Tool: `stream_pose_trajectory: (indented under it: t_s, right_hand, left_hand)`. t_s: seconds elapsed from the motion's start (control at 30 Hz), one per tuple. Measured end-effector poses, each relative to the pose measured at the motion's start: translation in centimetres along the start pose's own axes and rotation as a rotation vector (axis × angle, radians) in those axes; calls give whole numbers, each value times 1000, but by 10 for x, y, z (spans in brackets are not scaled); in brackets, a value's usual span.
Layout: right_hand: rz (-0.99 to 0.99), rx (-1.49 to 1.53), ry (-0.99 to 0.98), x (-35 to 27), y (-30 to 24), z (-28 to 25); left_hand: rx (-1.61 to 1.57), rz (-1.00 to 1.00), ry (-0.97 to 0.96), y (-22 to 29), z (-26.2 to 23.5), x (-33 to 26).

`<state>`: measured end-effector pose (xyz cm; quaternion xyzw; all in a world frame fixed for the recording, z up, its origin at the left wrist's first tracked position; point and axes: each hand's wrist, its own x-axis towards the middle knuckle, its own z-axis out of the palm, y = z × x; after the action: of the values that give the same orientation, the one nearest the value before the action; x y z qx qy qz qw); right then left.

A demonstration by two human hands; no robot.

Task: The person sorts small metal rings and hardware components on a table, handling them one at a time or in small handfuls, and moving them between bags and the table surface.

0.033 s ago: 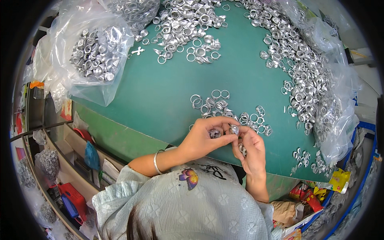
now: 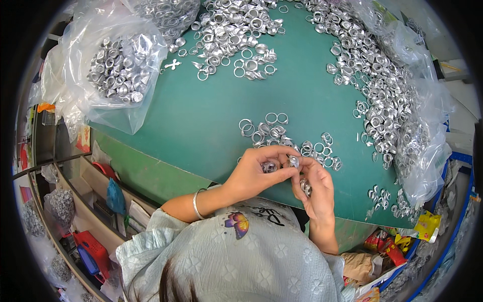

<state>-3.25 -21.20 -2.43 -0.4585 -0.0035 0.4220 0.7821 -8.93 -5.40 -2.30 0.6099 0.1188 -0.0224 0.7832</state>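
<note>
At the near edge of the green tabletop my two hands meet. My left hand is closed, with a silver ring pinched at its thumb and fingertips and more silver rings tucked in its curled palm. My right hand is closed too, its fingertips touching the same pinched ring. Further silver rings show between its curled fingers and palm. Just beyond my hands lie two loose clusters, one of silver rings and another of rings to its right.
A large heap of rings runs down the right side beside clear plastic. Another pile lies at the far middle. A clear bag of rings stands far left, near a small cross. Small clusters lie near right.
The pinched ring has shifted and tilted slightly at my fingertips. Both hands otherwise hold nearly the same place.
</note>
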Motion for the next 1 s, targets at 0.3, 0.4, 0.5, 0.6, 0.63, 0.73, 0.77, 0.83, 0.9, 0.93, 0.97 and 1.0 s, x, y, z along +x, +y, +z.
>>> stream_pose_trajectory:
  t_s: [0.3, 0.4, 0.5, 0.6, 0.63, 0.73, 0.77, 0.83, 0.9, 0.93, 0.97, 1.0]
  right_hand:
    - [107, 273, 150, 5, -2, 2]
    - [102, 264, 190, 6, -2, 4]
    - [85, 228, 190, 5, -1, 11]
    - [79, 184, 37, 3, 0, 10]
    - [102, 174, 19, 3, 2, 5]
    - [108, 235, 33, 2, -5, -15]
    - [-22, 118, 77, 1, -11, -21]
    - [-211, -262, 293, 2, -27, -30]
    - [-449, -896, 494, 10, -39, -45]
    - [-542, -1191, 487, 15, -48, -46]
    - [-527, -1344, 437, 20, -55, -48]
    - [-512, -1496, 381, 24, -60, -49]
  left_hand:
    - [62, 101, 16, 0, -1, -1]
    - [187, 192, 42, -1, 2, -1]
    - [376, 290, -13, 0, 5, -3]
    - [430, 309, -92, 3, 10, -2]
    - [405, 307, -82, 3, 10, -1]
    - [298, 249, -42, 9, 8, -1]
    - [256, 220, -26, 10, 5, -2]
    - [262, 241, 23, 5, 0, -1]
    - [259, 231, 55, 2, -3, 0]
    - [259, 217, 49, 2, -3, 0]
    - [260, 203, 43, 1, -2, 0]
    - [261, 191, 40, 1, -2, 0]
